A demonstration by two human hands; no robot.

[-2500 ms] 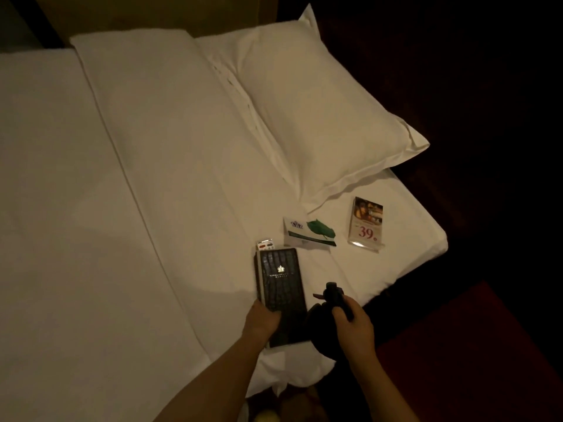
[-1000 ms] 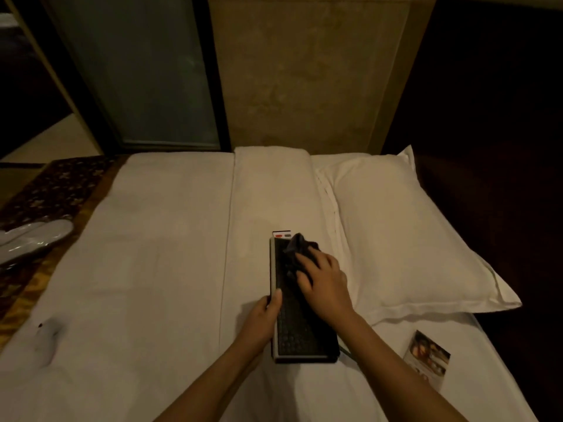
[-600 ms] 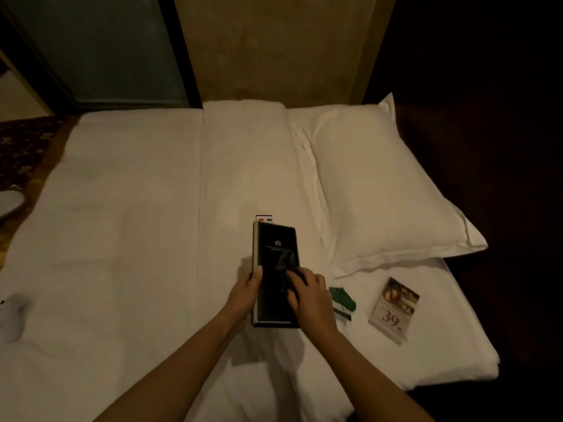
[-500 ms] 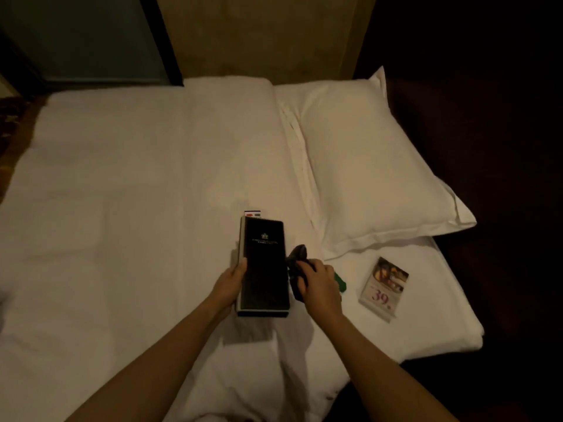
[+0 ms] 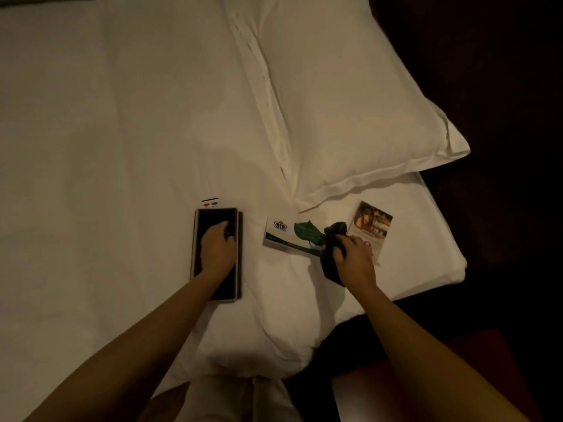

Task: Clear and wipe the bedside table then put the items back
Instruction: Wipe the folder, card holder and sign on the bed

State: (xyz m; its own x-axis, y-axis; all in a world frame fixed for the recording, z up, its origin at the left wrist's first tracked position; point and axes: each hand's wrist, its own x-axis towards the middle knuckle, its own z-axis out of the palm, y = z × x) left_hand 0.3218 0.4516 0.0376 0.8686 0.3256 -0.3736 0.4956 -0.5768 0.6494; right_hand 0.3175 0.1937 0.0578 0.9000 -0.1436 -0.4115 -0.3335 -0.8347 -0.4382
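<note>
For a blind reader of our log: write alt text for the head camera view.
Seen from above, a person's left hand rests on a black folder lying on a white bed, while the right hand grips a dark cloth near a leaf-printed card and a photo card. A pillow lies beyond them.

The bed sheet (image 5: 106, 147) and pillow (image 5: 350, 102) are white cloth, matt and softly creased. The folder (image 5: 208, 221) has a dark, smooth cover (a faint sheen shows). The rag (image 5: 330, 268) is dark, limp cloth. The leaflet (image 5: 278, 231) and photo card (image 5: 374, 222) are printed paper.
</note>
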